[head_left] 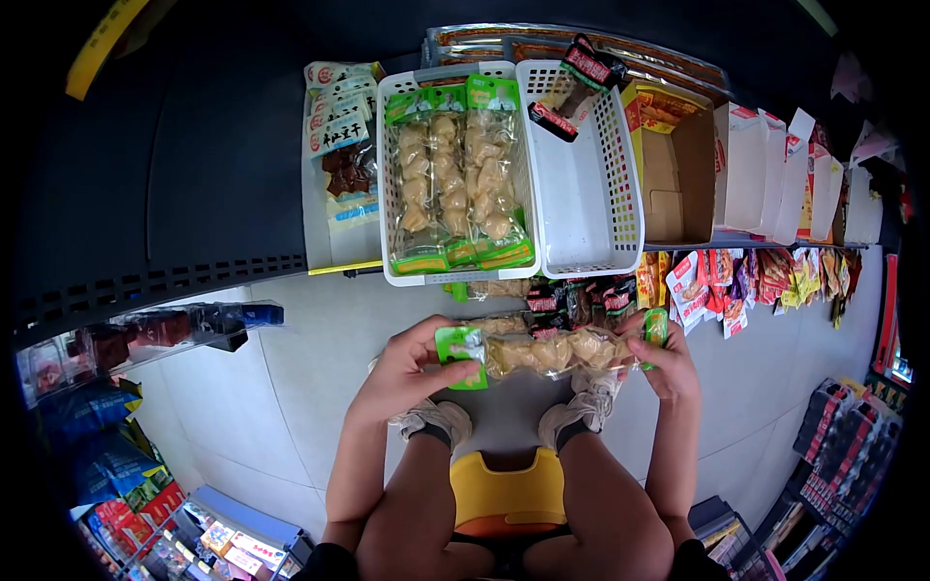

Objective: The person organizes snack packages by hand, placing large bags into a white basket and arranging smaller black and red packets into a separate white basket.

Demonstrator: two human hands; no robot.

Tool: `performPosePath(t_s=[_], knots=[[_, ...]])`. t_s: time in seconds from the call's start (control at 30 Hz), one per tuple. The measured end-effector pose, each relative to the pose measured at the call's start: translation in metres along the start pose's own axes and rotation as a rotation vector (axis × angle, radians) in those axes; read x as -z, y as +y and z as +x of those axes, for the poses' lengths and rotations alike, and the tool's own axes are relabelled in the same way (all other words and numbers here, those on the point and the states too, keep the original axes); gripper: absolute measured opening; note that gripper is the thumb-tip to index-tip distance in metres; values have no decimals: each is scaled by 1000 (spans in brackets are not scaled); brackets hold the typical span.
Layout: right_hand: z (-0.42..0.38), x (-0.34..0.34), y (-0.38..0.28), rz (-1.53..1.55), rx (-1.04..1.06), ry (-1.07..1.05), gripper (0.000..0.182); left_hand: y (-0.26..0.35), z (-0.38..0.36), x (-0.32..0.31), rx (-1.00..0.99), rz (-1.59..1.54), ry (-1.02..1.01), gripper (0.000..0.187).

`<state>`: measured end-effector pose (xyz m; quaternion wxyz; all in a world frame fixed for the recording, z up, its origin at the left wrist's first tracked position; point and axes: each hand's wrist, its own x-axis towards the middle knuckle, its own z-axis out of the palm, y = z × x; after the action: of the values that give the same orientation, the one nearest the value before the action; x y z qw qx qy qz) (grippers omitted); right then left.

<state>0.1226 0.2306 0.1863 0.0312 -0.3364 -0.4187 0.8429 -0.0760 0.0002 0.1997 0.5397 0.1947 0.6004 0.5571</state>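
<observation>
Between my two hands a clear snack packet with green ends is stretched out level, pale brown lumps showing through it. My left hand pinches its left green end, thumb on top. At the other end, my right hand grips the green tip between thumb and fingers. Just beyond, on the shelf, a white basket holds several similar green-topped packets standing in rows. Beside it, a second white basket has a black-and-red packet lying at its far end.
White-and-blue packets stand left of the baskets. An open cardboard box and white cartons line the right. Small colourful packets hang below the shelf edge. A yellow stool is under me, between my legs.
</observation>
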Motion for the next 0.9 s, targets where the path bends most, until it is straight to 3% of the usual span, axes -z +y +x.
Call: performPosePath(t_s=[0.2,0.27,0.3,0.37,0.4,0.47,0.63,0.9], knots=[[1,-14,-5,98,42,6,16,5,3,-10,-115,-229,166,27],[1,-21,-3,289,85,2,16,2,2,-11,-258,-533,140,44],[2,-28,1,288,85,0,16,4,5,-15,-259,-533,141,44],[4,-46,13,446,50,-122,16,8,12,-23,-445,-625,-54,63],[5,-54,20,419,20,-139,18,8,14,-24,-462,-518,-95,70],[9,-70,25,434,-25,-256,21,16,14,-36,-436,-416,-35,67],[16,-88,32,221,84,-208,20,12,17,-51,-354,-204,142,64],[13,-87,37,-94,141,-264,20,2,21,-50,-339,-374,191,58]])
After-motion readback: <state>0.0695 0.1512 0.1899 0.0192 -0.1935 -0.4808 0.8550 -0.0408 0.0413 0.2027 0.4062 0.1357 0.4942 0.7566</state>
